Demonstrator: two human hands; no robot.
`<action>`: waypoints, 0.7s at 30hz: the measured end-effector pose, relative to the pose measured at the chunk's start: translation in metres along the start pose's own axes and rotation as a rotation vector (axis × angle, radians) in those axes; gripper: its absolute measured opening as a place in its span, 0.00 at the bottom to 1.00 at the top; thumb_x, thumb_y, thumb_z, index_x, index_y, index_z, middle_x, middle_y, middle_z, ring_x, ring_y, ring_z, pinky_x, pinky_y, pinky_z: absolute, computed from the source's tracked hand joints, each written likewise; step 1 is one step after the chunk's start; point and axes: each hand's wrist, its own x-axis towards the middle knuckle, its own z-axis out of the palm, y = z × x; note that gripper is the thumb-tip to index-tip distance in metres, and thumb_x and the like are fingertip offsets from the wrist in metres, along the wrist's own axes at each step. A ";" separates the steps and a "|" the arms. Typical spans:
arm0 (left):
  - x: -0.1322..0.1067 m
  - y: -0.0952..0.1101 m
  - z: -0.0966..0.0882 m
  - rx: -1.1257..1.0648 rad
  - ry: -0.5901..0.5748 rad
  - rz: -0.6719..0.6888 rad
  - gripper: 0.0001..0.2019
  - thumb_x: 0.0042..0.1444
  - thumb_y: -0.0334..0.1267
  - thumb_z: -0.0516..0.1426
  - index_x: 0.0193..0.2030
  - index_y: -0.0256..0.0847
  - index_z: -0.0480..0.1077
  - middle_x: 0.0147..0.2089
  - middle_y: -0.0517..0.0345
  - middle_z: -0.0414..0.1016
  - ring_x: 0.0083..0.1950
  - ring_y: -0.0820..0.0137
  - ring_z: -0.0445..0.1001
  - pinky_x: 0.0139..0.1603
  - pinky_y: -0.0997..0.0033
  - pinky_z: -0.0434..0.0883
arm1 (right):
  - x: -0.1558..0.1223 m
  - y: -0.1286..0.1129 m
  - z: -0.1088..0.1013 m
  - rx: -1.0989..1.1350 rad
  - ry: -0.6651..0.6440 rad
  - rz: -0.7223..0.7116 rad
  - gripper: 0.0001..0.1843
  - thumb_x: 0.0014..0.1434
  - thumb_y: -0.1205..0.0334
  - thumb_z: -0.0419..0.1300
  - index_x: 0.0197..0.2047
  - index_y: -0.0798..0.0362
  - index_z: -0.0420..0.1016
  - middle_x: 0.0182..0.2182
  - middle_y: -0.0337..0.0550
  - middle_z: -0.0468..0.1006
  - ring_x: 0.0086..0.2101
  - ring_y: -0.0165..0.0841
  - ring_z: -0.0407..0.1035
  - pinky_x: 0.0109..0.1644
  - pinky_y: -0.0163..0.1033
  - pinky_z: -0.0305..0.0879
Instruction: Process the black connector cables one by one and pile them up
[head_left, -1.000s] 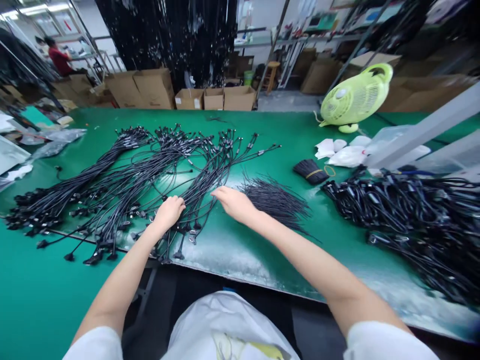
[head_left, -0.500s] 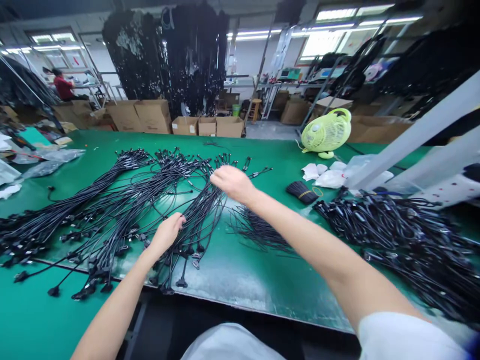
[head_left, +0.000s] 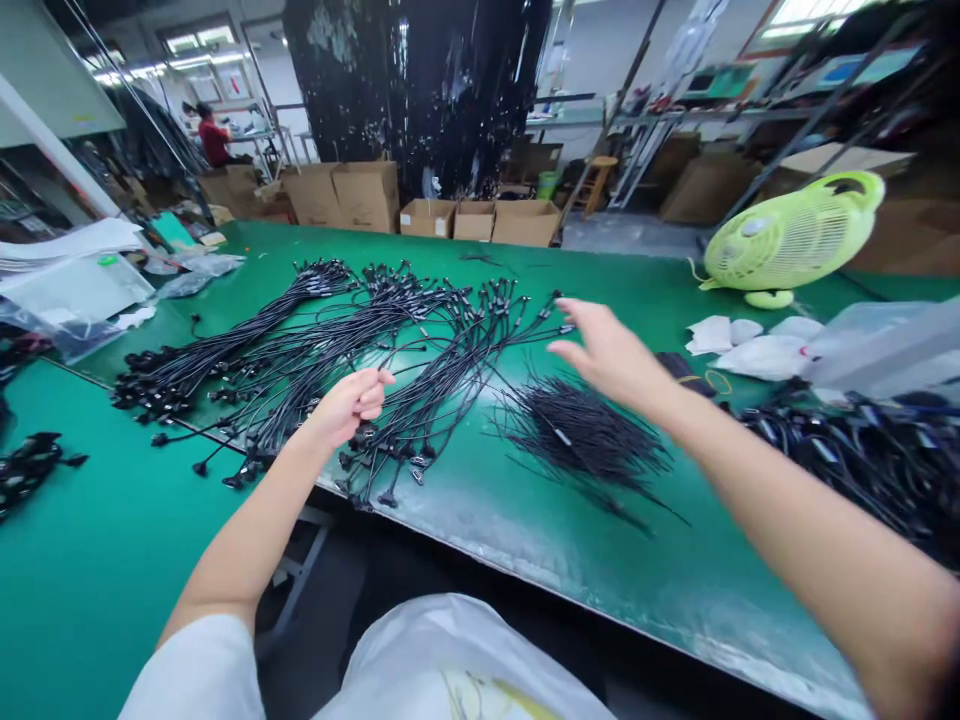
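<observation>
Several bundles of black cables with plugs (head_left: 330,345) lie fanned out on the green table (head_left: 465,500). My left hand (head_left: 351,403) is closed, fingers curled on the near ends of one cable bundle. My right hand (head_left: 611,355) hovers above the table with fingers spread, beside the far cable ends and just over a loose pile of thin black ties (head_left: 585,440); it holds nothing.
A lime-green fan (head_left: 795,235) stands at the back right, white bags (head_left: 757,345) in front of it. A heap of black cables (head_left: 877,450) fills the right side. Cardboard boxes (head_left: 360,195) line the far edge. A person in red (head_left: 214,135) works far left.
My right hand has lifted off the cable bundle, swung right and opened. My left hand stays on the cable ends. My head has turned, which shifts the whole view.
</observation>
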 end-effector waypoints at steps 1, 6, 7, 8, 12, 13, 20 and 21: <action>0.000 0.002 0.013 0.009 -0.026 -0.007 0.13 0.54 0.43 0.62 0.35 0.32 0.73 0.19 0.71 0.48 0.18 0.84 0.44 0.17 0.85 0.50 | -0.002 -0.019 0.016 0.037 -0.052 -0.081 0.36 0.57 0.57 0.64 0.65 0.55 0.58 0.61 0.57 0.64 0.59 0.45 0.62 0.63 0.51 0.60; -0.015 0.021 0.045 0.023 -0.072 -0.021 0.11 0.56 0.41 0.62 0.33 0.32 0.73 0.19 0.71 0.47 0.17 0.84 0.43 0.17 0.86 0.51 | 0.003 -0.055 0.080 0.109 -0.249 -0.093 0.27 0.61 0.62 0.58 0.63 0.54 0.62 0.56 0.54 0.70 0.55 0.43 0.66 0.60 0.49 0.62; -0.020 0.025 0.045 0.006 -0.064 -0.017 0.10 0.57 0.40 0.61 0.34 0.32 0.73 0.19 0.71 0.46 0.17 0.84 0.43 0.16 0.86 0.51 | 0.004 -0.049 0.087 0.101 -0.274 -0.031 0.21 0.62 0.65 0.55 0.59 0.55 0.66 0.52 0.54 0.73 0.52 0.42 0.68 0.59 0.48 0.63; -0.025 0.029 0.043 -0.021 -0.048 -0.012 0.10 0.57 0.39 0.60 0.34 0.32 0.73 0.19 0.71 0.45 0.17 0.84 0.43 0.16 0.86 0.52 | 0.004 -0.040 0.093 0.094 -0.288 0.021 0.18 0.62 0.67 0.53 0.55 0.56 0.69 0.48 0.54 0.75 0.50 0.41 0.69 0.58 0.48 0.63; -0.041 0.035 0.032 -0.098 0.038 0.009 0.08 0.59 0.35 0.57 0.34 0.32 0.74 0.19 0.71 0.43 0.18 0.83 0.41 0.16 0.86 0.52 | -0.007 -0.005 0.108 0.129 -0.330 0.102 0.17 0.59 0.66 0.57 0.52 0.58 0.71 0.51 0.57 0.72 0.52 0.41 0.66 0.58 0.46 0.62; -0.044 0.035 0.030 -0.083 0.050 0.007 0.08 0.59 0.35 0.57 0.34 0.32 0.74 0.19 0.71 0.43 0.18 0.82 0.40 0.16 0.86 0.52 | -0.012 -0.001 0.110 0.148 -0.361 0.101 0.17 0.58 0.65 0.59 0.51 0.58 0.72 0.50 0.55 0.74 0.50 0.39 0.68 0.56 0.43 0.63; -0.058 0.037 -0.003 0.390 0.098 0.026 0.13 0.57 0.46 0.58 0.37 0.38 0.75 0.20 0.66 0.53 0.20 0.78 0.50 0.21 0.79 0.57 | -0.028 0.010 0.094 0.155 -0.357 0.166 0.04 0.58 0.65 0.59 0.33 0.54 0.76 0.27 0.38 0.77 0.29 0.28 0.67 0.38 0.31 0.61; -0.060 0.036 -0.012 0.569 0.135 0.048 0.13 0.56 0.47 0.58 0.38 0.39 0.75 0.22 0.62 0.59 0.23 0.75 0.56 0.24 0.77 0.61 | -0.025 0.017 0.081 0.130 -0.282 0.192 0.08 0.61 0.66 0.55 0.37 0.55 0.76 0.30 0.40 0.77 0.31 0.29 0.67 0.40 0.32 0.61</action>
